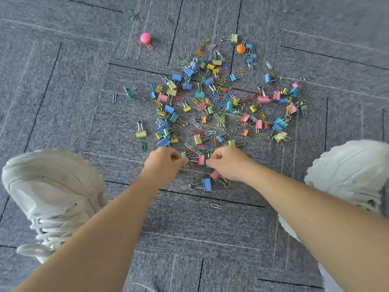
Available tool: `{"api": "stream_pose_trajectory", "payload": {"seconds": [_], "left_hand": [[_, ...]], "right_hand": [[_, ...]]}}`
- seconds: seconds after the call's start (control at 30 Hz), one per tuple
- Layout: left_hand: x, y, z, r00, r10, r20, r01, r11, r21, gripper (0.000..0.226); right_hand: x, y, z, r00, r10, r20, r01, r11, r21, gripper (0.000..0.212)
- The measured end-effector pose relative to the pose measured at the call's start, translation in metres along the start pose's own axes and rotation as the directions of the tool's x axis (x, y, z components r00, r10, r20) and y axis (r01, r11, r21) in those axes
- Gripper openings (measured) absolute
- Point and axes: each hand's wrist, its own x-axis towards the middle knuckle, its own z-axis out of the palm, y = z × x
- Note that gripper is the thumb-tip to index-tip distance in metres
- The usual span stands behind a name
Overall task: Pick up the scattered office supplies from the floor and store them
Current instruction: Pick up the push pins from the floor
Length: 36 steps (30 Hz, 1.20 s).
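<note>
Reaching to the grey carpet floor [84, 106], I am holding my left hand [166, 160] and right hand [228, 163] curled at the near edge of the scattered colourful metal clips [210, 102]; whether they grip any, I cannot tell.

left hand [166, 163] and right hand [229, 163]: fingers curled, what they grip hidden | pink metal binder clip [201, 160]: between the hands | blue metal binder clip [207, 184]: just nearer than right hand | scatter of coloured binder clips and wire paper clips [200, 94]: beyond both hands, on grey carpet floor [84, 102] | white laced shoes [52, 186]: outside each hand
</note>
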Motion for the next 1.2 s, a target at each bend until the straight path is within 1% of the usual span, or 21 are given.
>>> {"api": "stream_pose_trajectory", "payload": {"seconds": [0.1, 0.2, 0.27, 0.3, 0.37, 0.43, 0.47, 0.53, 0.63, 0.73, 0.8, 0.83, 0.87, 0.9, 0.93, 0.97, 1.03, 1.1, 1.13, 1.17, 1.2], "left_hand": [[0.003, 0.021, 0.000, 1.000, -0.011, 0.011, 0.013, 0.986, -0.168, 0.024], [0.006, 0.037, -0.009, 0.993, -0.051, -0.106, 0.031, 0.983, -0.180, 0.042], [0.011, 0.034, -0.019, 0.980, -0.056, -0.192, 0.043, 0.997, -0.071, 0.057], [0.012, 0.030, -0.025, 0.980, -0.055, -0.191, 0.056, 0.998, 0.000, 0.062], [0.014, 0.021, -0.035, 0.993, -0.078, -0.089, 0.094, 0.976, 0.195, 0.061], [0.010, 0.017, -0.040, 0.991, -0.122, 0.048, 0.094, 0.919, 0.382, 0.047], [0.007, 0.017, -0.039, 0.985, -0.143, 0.093, 0.090, 0.898, 0.430, 0.042], [0.003, 0.015, -0.032, 0.975, -0.167, 0.146, 0.078, 0.875, 0.478, 0.042], [0.003, 0.006, -0.014, 0.974, -0.152, 0.166, 0.035, 0.832, 0.554, 0.033], [0.008, 0.000, -0.013, 0.976, -0.112, 0.189, -0.007, 0.844, 0.537, 0.024], [0.013, -0.001, -0.021, 0.969, -0.112, 0.218, 0.013, 0.912, 0.411, 0.030], [0.016, 0.001, -0.026, 0.966, -0.132, 0.225, 0.062, 0.955, 0.291, 0.033], [0.019, 0.005, -0.032, 0.959, -0.164, 0.231, 0.143, 0.984, 0.106, 0.032], [0.020, 0.011, -0.038, 0.945, -0.203, 0.255, 0.242, 0.962, -0.130, 0.027], [0.021, 0.018, -0.045, 0.928, -0.219, 0.303, 0.327, 0.867, -0.377, 0.023], [0.022, 0.025, -0.052, 0.917, -0.196, 0.349, 0.370, 0.745, -0.555, 0.019], [0.026, 0.035, -0.065, 0.918, -0.111, 0.381, 0.370, 0.585, -0.722, 0.014], [0.030, 0.044, -0.073, 0.922, -0.054, 0.382, 0.358, 0.490, -0.795, 0.014], [0.034, 0.048, -0.077, 0.926, -0.065, 0.372, 0.360, 0.451, -0.817, 0.017], [0.039, 0.051, -0.081, 0.932, -0.099, 0.350, 0.357, 0.427, -0.831, 0.022], [0.046, 0.055, -0.085, 0.939, -0.144, 0.312, 0.343, 0.436, -0.832, 0.025]], "right_hand": [[0.004, -0.002, -0.011, 0.999, -0.029, -0.026, 0.030, 0.999, 0.019, 0.021], [0.008, 0.007, -0.013, 0.998, -0.021, -0.066, 0.019, 0.999, -0.030, 0.023], [0.011, 0.016, -0.011, 0.997, -0.004, -0.080, 0.002, 1.000, -0.023, 0.026], [0.013, 0.021, -0.008, 0.996, 0.000, -0.092, -0.002, 1.000, -0.022, 0.026], [0.016, 0.026, -0.006, 0.992, -0.001, -0.123, 0.000, 1.000, -0.005, 0.027], [0.016, 0.025, -0.007, 0.989, -0.001, -0.145, 0.003, 1.000, 0.013, 0.027], [0.016, 0.024, -0.009, 0.987, -0.004, -0.159, 0.006, 1.000, 0.017, 0.027], [0.016, 0.022, -0.012, 0.985, 0.006, -0.175, 0.002, 0.999, 0.044, 0.026], [0.019, 0.022, -0.016, 0.978, 0.022, -0.208, -0.008, 0.998, 0.067, 0.027], [0.020, 0.018, -0.019, 0.968, 0.023, -0.249, 0.001, 0.995, 0.097, 0.029], [0.021, 0.014, -0.020, 0.969, 0.050, -0.241, -0.009, 0.985, 0.171, 0.026], [0.023, 0.012, -0.020, 0.970, 0.081, -0.229, -0.022, 0.968, 0.249, 0.025], [0.026, 0.011, -0.021, 0.970, 0.117, -0.213, -0.034, 0.934, 0.357, 0.023], [0.028, 0.008, -0.022, 0.970, 0.153, -0.190, -0.045, 0.878, 0.477, 0.021], [0.029, 0.005, -0.024, 0.971, 0.184, -0.156, -0.056, 0.801, 0.595, 0.019], [0.031, 0.002, -0.026, 0.972, 0.206, -0.116, -0.066, 0.709, 0.702, 0.020], [0.034, -0.008, -0.032, 0.973, 0.229, -0.034, -0.088, 0.504, 0.859, 0.031], [0.040, -0.016, -0.038, 0.973, 0.231, 0.013, -0.102, 0.377, 0.920, 0.041], [0.043, -0.019, -0.042, 0.974, 0.228, 0.017, -0.103, 0.372, 0.922, 0.042], [0.047, -0.023, -0.045, 0.975, 0.223, 0.006, -0.099, 0.407, 0.908, 0.040], [0.051, -0.025, -0.048, 0.977, 0.214, -0.026, -0.083, 0.483, 0.872, 0.037]]}}
